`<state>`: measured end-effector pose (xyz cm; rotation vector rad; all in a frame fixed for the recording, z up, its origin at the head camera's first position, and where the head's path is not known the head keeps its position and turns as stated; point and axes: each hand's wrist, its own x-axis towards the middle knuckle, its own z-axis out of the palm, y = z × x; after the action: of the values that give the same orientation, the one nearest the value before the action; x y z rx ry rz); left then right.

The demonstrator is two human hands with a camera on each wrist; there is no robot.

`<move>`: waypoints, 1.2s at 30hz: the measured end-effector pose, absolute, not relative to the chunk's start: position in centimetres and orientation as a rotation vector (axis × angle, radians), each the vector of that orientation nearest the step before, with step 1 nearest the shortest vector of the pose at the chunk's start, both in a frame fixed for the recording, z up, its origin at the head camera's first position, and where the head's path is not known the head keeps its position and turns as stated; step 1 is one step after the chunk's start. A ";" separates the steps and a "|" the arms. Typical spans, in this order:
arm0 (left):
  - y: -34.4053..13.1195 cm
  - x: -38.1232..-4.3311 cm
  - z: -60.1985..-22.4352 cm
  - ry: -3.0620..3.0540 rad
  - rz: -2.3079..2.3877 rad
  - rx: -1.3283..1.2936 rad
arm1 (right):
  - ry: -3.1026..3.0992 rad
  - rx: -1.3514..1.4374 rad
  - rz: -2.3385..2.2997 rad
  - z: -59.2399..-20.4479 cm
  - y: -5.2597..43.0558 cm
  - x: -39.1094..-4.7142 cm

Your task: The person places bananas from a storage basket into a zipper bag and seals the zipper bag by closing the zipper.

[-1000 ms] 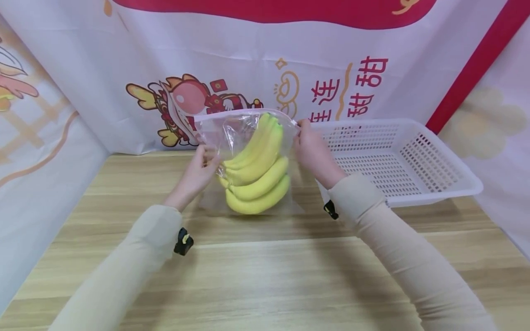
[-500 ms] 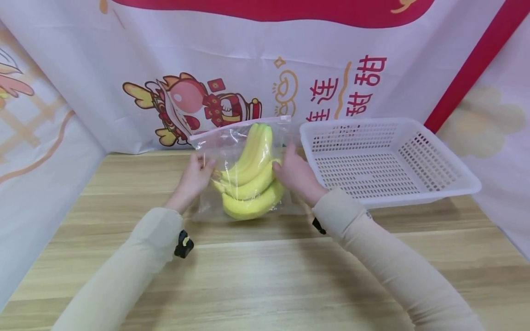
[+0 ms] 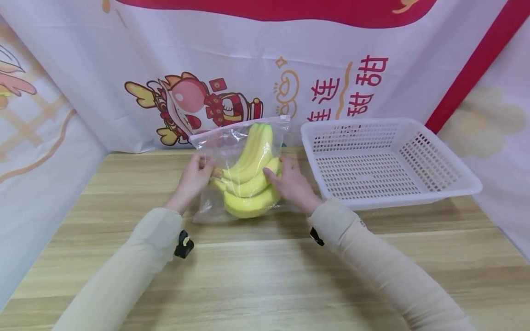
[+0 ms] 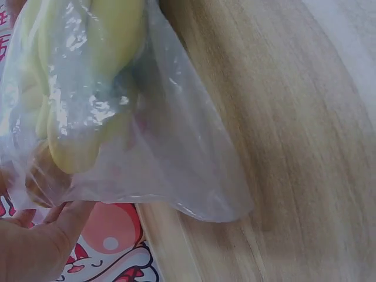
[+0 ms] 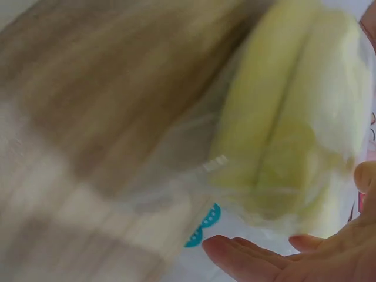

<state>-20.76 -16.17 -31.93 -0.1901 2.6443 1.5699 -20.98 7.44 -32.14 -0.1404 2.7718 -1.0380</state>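
Observation:
A clear zip-top bag (image 3: 207,204) stands upright, tilted slightly, with a bunch of yellow bananas (image 3: 247,208) inside. Its pale pink zip strip (image 3: 236,126) runs along the top, a slider at the right corner. My left hand (image 3: 193,177) pinches the bag's left side near the banana ends. In the left wrist view that hand (image 4: 50,241) is at the lower left, under the crinkled film. On the other side, my right hand (image 3: 295,184) holds the bag around the bananas, thumb in front and fingers mostly behind. The right wrist view, partly blurred, shows its fingers (image 5: 252,258) beside the film.
A white perforated plastic basket (image 3: 418,201) stands right of the bag, close to my right hand. The wooden table (image 3: 256,285) stretches toward me. Behind it hangs a printed white cloth (image 3: 232,41), with more cloth at both sides.
My right hand has left the bag's upper right corner and moved down and left to its side by the bananas. The bag's top has sunk and shifted left; my left hand has lowered slightly.

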 end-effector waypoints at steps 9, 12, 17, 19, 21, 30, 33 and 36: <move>-17.1 -20.5 -31.7 2.619 1.480 -0.105 | 2.754 -0.153 -1.104 -33.3 7.3 -21.0; -17.1 -20.7 -31.9 2.556 1.499 -0.065 | 2.745 -0.143 -1.161 -33.8 7.2 -21.2; -17.0 -20.9 -32.2 2.469 1.581 -0.085 | 2.768 -0.134 -1.183 -34.3 6.6 -21.4; -17.0 -21.0 -32.3 2.475 1.579 -0.097 | 2.779 -0.116 -1.172 -34.4 6.2 -21.4; -17.2 -21.0 -32.3 2.489 1.556 -0.099 | 2.774 -0.086 -1.182 -34.5 5.9 -21.3; -17.9 -21.0 -32.1 2.530 1.518 -0.161 | 2.737 -0.028 -1.253 -34.4 4.2 -20.9; -18.1 -21.0 -32.0 2.556 1.526 -0.221 | 2.741 -0.046 -1.264 -34.3 3.8 -20.9; -18.4 -20.9 -31.8 2.581 1.536 -0.279 | 2.733 -0.058 -1.291 -34.2 3.4 -20.8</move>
<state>-20.94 -18.37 -31.85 -0.2788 2.5810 1.5358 -20.83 3.38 -34.18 -0.0578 2.7334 -1.2907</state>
